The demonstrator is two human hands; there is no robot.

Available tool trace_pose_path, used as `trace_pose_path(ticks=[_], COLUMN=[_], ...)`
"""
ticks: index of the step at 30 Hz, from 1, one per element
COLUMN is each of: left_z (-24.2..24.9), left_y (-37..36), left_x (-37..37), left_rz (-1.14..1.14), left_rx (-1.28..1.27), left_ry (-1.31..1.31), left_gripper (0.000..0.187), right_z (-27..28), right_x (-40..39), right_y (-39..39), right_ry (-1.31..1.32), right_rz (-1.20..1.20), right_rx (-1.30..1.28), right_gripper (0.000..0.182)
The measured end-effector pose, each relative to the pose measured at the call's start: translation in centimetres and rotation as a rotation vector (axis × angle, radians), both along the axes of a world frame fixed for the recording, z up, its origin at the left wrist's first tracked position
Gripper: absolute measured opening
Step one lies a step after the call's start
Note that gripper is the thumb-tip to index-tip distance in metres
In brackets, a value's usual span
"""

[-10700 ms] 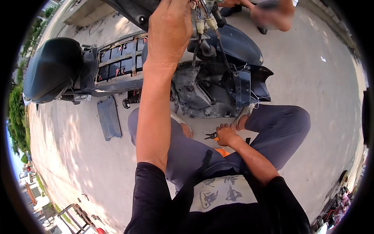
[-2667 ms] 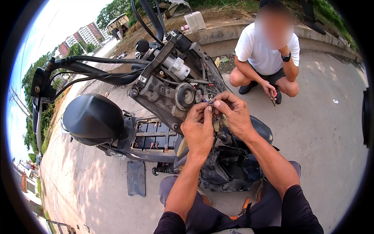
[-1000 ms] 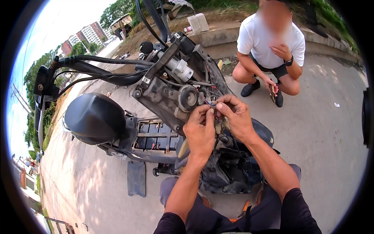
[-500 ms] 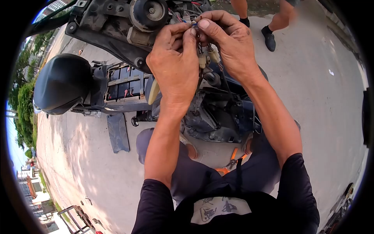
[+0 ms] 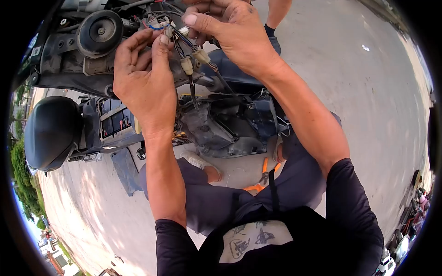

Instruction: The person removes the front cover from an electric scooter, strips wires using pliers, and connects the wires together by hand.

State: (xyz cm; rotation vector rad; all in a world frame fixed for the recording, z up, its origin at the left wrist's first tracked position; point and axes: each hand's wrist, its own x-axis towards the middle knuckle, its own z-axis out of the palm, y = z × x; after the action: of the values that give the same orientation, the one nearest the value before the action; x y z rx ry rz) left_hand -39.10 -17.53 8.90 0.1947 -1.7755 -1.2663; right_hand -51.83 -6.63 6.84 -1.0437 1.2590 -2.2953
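My left hand (image 5: pixel 145 78) pinches a small whitish wire connector (image 5: pixel 168 32) between thumb and fingers, with a blue wire (image 5: pixel 156 28) beside it. Just right of it is my right hand (image 5: pixel 237 39), its fingers curled in toward the thumb; whatever they hold, if anything, is hidden. A second white connector (image 5: pixel 184 31) shows between the two hands. Below them, two larger cream plugs (image 5: pixel 186 66) hang on dark wires. Behind my left hand is the stripped front of a scooter, with a round black horn (image 5: pixel 100 33).
A black top box (image 5: pixel 54 133) and an open battery bay (image 5: pixel 115 118) are at left. A dark plastic panel (image 5: pixel 125 171) lies on the concrete. Orange-handled pliers (image 5: pixel 264 177) lie between my legs. Another person's leg (image 5: pixel 278 13) stands at the top.
My view has turned, so the scooter sits further left. My hands have moved apart, and the connectors and wires between them now show.
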Motion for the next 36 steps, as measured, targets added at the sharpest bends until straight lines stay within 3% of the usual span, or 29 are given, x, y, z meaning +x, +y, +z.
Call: trace_pose_path(ticks=[3, 6, 10, 12, 14, 15, 16, 18, 20, 23, 27, 31, 34, 36], left_z=[0.2, -0.5, -2.4, -4.9, -6.1, -8.4, -10.6, -18.4, -25.5, -25.0, -27.5, -25.1, -27.0, -24.4], left_y=[0.6, 1.0, 1.7, 1.8, 4.9, 6.8, 8.7, 11.9, 14.5, 17.2, 16.2, 17.9, 18.1, 18.3], left_x=[1.6, 3.6, 6.6, 8.1, 9.6, 9.9, 10.3, 11.0, 10.5, 8.1, 6.9, 6.8, 7.5, 8.2], left_rz=[0.009, 0.051, 0.023, -0.034, -0.174, -0.260, -0.331, -0.407, -0.501, -0.471, -0.429, -0.334, -0.159, -0.252], left_rx=[-0.110, -0.296, -0.324, -0.373, -0.206, 0.011, 0.114, 0.005, 0.249, 0.663, 0.664, 0.949, 0.780, 0.722], left_ry=[-0.060, -0.063, -0.090, -0.213, -0.612, -0.689, -0.811, -0.854, -0.879, -0.850, -0.874, -0.635, -0.634, -0.674], left_gripper=[0.040, 0.043, 0.038, 0.032, 0.032, 0.035, 0.053, 0.075, 0.088, 0.065, 0.032, 0.047, 0.052, 0.055], right_z=[-0.3, 0.2, -2.6, -4.9, -6.8, -7.6, -8.6, -10.3, -10.7, -11.9, -13.6, -12.9, -11.2, -10.5], right_x=[-0.8, 0.7, 3.6, 5.5, 7.8, 8.6, 9.1, 9.9, 9.8, 9.1, 9.4, 9.8, 10.4, 10.6], right_y=[5.2, 10.1, 17.3, 19.9, 21.9, 22.8, 23.4, 24.2, 23.8, 23.3, 23.4, 23.6, 24.9, 25.6], right_ry=[-0.052, 0.017, -0.209, -0.334, -0.441, -0.492, -0.518, -0.578, -0.583, -0.540, -0.524, -0.448, -0.441, -0.457], right_rz=[-0.024, -0.314, -0.445, -0.492, -0.521, -0.537, -0.555, -0.574, -0.594, -0.629, -0.475, -0.547, -0.568, -0.571], right_rx=[0.077, 0.167, 0.252, 0.298, 0.314, 0.326, 0.351, 0.405, 0.426, 0.452, 0.538, 0.538, 0.522, 0.468], right_gripper=[0.043, 0.029, 0.035, 0.033, 0.034, 0.034, 0.035, 0.035, 0.036, 0.042, 0.056, 0.061, 0.064, 0.065])
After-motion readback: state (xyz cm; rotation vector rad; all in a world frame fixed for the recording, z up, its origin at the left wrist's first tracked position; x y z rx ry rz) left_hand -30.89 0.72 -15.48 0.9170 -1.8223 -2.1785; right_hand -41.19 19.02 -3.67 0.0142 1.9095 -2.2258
